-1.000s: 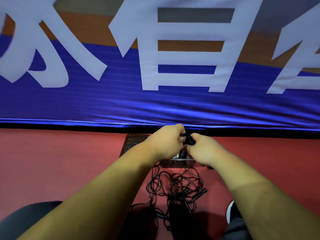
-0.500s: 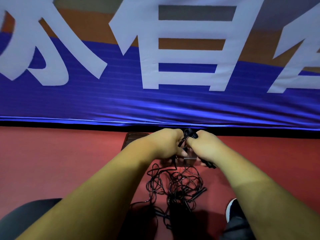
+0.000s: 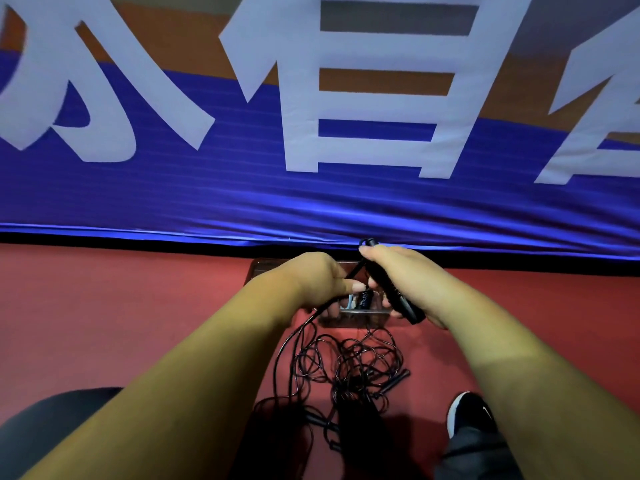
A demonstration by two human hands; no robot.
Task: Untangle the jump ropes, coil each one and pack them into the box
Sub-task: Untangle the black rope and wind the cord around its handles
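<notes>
Your right hand point(image 3: 408, 271) grips a rigid black handle point(image 3: 401, 303) over the box point(image 3: 346, 322), and your left hand point(image 3: 311, 282) pinches its thin cord point(image 3: 287, 339). The light, limp tangle point(image 3: 349, 368) lies on the floor point(image 3: 138, 306) at the box's 6 o'clock; take handles, not snag-prone loops.

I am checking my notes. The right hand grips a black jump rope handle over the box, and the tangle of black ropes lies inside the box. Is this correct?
Not quite. In the head view the tangle of black ropes lies on the red floor, outside the box on its near side. The rest holds: the right hand grips a black jump rope handle over the box.
</notes>
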